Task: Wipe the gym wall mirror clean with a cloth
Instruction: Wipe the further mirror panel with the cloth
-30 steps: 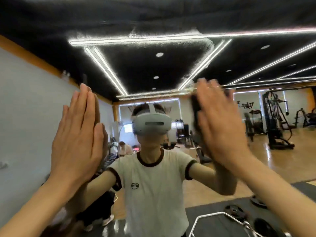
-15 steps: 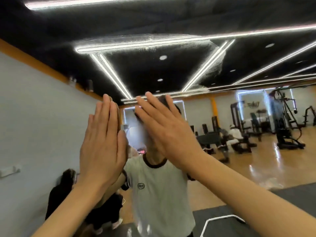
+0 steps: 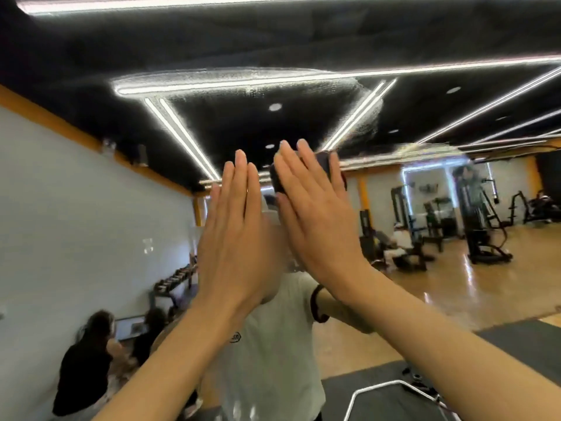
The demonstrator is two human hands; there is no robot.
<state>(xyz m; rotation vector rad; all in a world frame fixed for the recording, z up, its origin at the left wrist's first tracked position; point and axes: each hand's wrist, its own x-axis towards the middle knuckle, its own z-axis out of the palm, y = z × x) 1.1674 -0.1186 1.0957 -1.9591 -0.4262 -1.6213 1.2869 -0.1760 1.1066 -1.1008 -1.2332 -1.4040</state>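
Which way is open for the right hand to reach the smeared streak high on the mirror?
Probably straight up: the right hand presses the cloth flat just below the streak, with nothing between.

I can find almost nothing legible from my end. The only marking is a small dark oval logo (image 3: pixel 235 338) on the chest of the pale T-shirt (image 3: pixel 273 360) reflected in the mirror; my left forearm (image 3: pixel 170 360) cuts across part of it, and the letters inside are too blurred and small for me to make out. On a far wall in the reflection, a dark emblem (image 3: pixel 428 188) hangs above the machines, but I can't read it either.
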